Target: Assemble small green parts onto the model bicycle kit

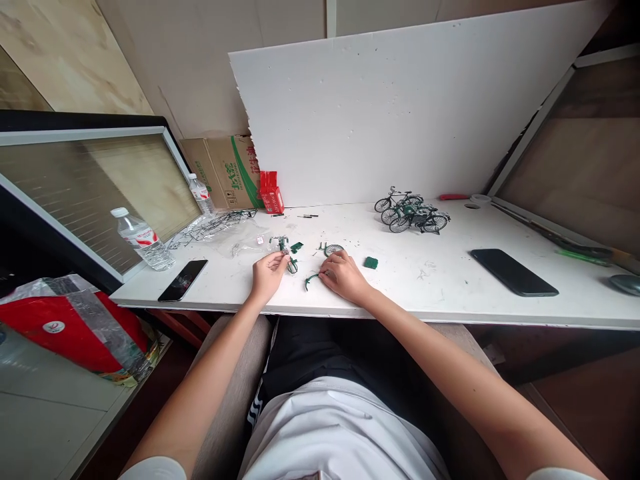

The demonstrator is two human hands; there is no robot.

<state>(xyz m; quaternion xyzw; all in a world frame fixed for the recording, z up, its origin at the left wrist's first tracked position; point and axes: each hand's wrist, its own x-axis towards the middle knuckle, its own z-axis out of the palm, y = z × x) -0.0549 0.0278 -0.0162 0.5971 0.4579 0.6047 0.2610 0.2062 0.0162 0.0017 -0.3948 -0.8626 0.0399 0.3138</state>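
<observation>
My left hand (pixel 270 272) is closed in a pinch on a toy bicycle's front assembly (pixel 293 267), whose dark green handlebar stands above the fingertips and small wheel shows below them. My right hand (pixel 344 275) is lowered to the white table, its fingers closed on the end of a thin, curved green plastic part (pixel 309 281). Just beyond those fingers lies a spoked wheel piece (pixel 333 249), partly hidden by the hand. A flat green piece (pixel 297 247) rests between the hands, and a green block (pixel 371 263) sits right of my right hand.
Several assembled model bicycles (pixel 413 212) stand at the back right. Black part frames (pixel 215 227) and clear plastic lie at the left, near water bottles (pixel 145 241). One phone (pixel 183 280) lies left, a larger dark device (pixel 514 272) right. A white board (pixel 380 120) leans behind.
</observation>
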